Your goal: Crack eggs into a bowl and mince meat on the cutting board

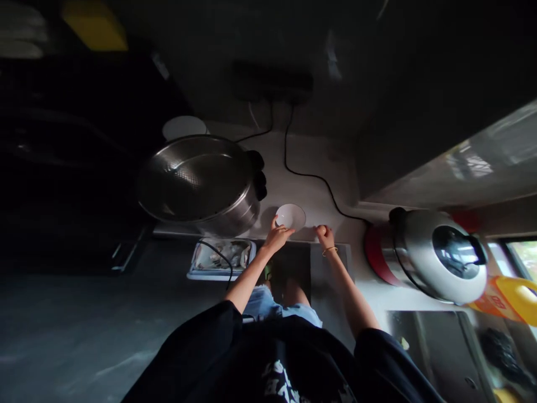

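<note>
A small white bowl (291,215) stands near the front edge of the pale counter. My left hand (277,235) grips its near left side, thumb up at the rim and fingers along the front. Just right of the bowl, apart from it, is my right hand (324,235), closed with the fingers curled in. Whatever it holds, if anything, is too small and dim to name. A thin gold bracelet (329,251) circles the right wrist.
A large steel pot (235,212) with dark handles stands left of the bowl. On the right is a red and silver electric cooker (423,252), its black cord (312,177) crossing the counter. Below the counter edge sits a lined waste bin (222,256). A yellow-orange container (509,299) is far right.
</note>
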Demonstrator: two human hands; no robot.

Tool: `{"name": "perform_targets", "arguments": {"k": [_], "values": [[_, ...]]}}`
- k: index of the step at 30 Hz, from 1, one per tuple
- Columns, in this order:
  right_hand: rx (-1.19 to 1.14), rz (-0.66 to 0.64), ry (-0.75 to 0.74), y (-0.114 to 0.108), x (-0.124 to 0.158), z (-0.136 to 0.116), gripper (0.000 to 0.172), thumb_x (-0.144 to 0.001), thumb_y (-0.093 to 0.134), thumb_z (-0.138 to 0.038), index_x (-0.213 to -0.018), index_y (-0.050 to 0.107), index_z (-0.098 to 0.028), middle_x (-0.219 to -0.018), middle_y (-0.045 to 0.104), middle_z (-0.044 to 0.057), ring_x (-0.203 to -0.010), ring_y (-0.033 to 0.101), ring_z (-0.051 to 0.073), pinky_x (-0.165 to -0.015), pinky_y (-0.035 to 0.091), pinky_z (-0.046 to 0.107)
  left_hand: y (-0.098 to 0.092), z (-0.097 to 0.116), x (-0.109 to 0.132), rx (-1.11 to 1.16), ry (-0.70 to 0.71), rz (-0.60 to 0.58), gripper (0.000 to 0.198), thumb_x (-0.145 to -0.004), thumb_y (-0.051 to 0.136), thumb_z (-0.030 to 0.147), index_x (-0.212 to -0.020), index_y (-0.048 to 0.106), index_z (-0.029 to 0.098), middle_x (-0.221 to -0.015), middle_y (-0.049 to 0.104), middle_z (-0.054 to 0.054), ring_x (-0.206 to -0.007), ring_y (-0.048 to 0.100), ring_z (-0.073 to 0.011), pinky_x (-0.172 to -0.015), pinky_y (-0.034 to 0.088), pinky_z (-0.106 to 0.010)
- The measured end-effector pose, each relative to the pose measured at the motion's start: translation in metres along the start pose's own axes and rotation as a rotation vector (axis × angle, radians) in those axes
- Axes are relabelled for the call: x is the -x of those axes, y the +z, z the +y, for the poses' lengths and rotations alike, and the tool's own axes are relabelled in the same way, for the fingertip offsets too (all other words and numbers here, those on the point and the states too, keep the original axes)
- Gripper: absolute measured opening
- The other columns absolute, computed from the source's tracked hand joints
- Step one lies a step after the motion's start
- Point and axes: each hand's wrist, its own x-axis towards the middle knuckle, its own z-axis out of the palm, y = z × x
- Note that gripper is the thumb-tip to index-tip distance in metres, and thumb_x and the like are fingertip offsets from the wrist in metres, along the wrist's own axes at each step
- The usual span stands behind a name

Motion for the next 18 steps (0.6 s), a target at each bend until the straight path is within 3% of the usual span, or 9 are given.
{"name": "perform_targets", "arguments": {"k": [3,7,9,18], "values": [[0.161,-0.061,-0.150,0.022,-0.010,0.000,0.035,-0.054,0.069,-0.042,-0.077,0.059,-0.018,-0.095,0.053,0.009,-0.096,0.045,0.025,-0.091,0.036,0.043,-0.002,-0.019,0.006,0.004,-0.027,-0.008,0.034,-0.086,0.043,0.008,-0.104,0.064,0.027,-0.087,0.072,0.000,-0.084,0.063,-0.0145,-0.111,0.006,-0.052],[0.528,-0.201,-0.503,0.043,-0.024,0.006,0.033,-0.061,0.067,-0.037,-0.086,0.060,-0.017,-0.108,0.047,0.014,-0.103,0.040,0.028,-0.091,0.034,0.046,-0.003,-0.032,0.009,0.000,-0.060,-0.019,0.034,-0.084,0.046,0.006,-0.105,0.062,0.025,-0.088,0.071,0.000,-0.086,0.062,-0.0138,-0.111,0.008,-0.051],[0.610,-0.250,-0.601,0.050,-0.032,0.009,0.034,-0.063,0.067,-0.037,-0.090,0.060,-0.018,-0.112,0.045,0.013,-0.105,0.038,0.029,-0.091,0.034,0.046,-0.005,-0.035,0.009,0.000,-0.080,-0.022,0.032,-0.084,0.047,0.007,-0.105,0.062,0.025,-0.088,0.071,0.000,-0.087,0.062,-0.0138,-0.112,0.008,-0.050],[0.590,-0.369,-0.718,0.062,-0.057,0.018,0.036,-0.070,0.065,-0.043,-0.095,0.062,-0.018,-0.120,0.044,0.013,-0.113,0.034,0.029,-0.094,0.032,0.047,-0.004,-0.033,0.011,0.014,-0.193,0.017,0.029,-0.085,0.051,0.013,-0.107,0.061,0.028,-0.098,0.069,0.001,-0.104,0.056,-0.0162,-0.111,0.008,-0.053]]}}
